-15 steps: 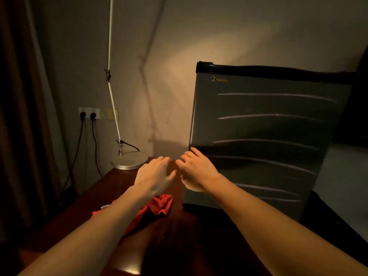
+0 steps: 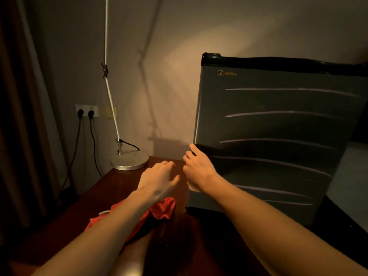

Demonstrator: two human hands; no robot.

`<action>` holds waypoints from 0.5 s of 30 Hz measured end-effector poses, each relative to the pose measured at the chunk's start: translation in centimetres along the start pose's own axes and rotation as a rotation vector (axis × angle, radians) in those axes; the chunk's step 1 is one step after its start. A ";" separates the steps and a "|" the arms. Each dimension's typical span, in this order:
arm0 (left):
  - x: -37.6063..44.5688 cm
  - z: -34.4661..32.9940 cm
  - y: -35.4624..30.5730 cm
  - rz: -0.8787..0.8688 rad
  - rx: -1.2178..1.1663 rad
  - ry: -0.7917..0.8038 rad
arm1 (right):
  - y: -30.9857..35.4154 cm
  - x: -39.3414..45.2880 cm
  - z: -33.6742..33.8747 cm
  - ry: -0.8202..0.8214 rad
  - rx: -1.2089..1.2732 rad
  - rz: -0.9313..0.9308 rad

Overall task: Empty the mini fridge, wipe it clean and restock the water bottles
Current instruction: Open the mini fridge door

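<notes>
Your right hand curls its fingers on the tall mini fridge door's left edge at 1 o'clock, nearer than your loose, empty left hand.

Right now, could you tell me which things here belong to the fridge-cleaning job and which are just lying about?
Part of the job:
- mini fridge, door shut
- right hand, fingers on the door's left edge
- left hand, open beside it
- red cloth on the table

Just there:
- desk lamp
- wall socket with two plugs
- curtain

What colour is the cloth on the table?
Red, seen in the head view: cloth.
</notes>
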State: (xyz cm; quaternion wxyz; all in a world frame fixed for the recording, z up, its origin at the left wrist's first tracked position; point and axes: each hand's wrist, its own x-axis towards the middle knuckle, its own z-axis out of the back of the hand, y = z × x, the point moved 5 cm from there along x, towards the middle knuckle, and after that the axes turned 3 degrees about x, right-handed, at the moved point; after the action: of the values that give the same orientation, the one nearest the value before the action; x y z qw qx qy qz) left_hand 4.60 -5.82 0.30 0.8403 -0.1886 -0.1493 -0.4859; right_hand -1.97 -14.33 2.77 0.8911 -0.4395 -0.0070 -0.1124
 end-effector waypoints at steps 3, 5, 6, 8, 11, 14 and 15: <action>-0.3 -0.1 0.0 0.005 -0.005 0.008 | 0.2 0.0 -0.1 -0.002 0.012 -0.011; -0.6 0.1 0.0 0.005 0.000 0.009 | 0.2 -0.2 0.1 -0.006 0.028 -0.018; -0.7 0.3 -0.1 0.006 0.002 0.008 | 0.2 -0.3 0.2 -0.007 0.030 -0.021; -1.0 0.7 -0.2 0.009 0.001 0.000 | 0.3 -0.5 0.3 -0.003 0.039 -0.031; -1.6 0.9 -0.2 0.015 0.004 0.010 | 0.3 -0.8 0.6 0.017 0.064 -0.046; -2.4 0.8 0.0 0.016 0.005 0.019 | 0.5 -1.2 0.9 0.036 0.066 -0.055; -2.6 0.8 0.0 0.016 0.006 0.022 | 0.5 -1.2 1.0 0.038 0.063 -0.056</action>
State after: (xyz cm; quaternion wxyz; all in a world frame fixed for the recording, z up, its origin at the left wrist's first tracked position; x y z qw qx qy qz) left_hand 3.32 -3.49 -0.15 0.8462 -0.1820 -0.1401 -0.4809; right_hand -2.99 -12.99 2.83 0.9011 -0.4085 -0.0060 -0.1455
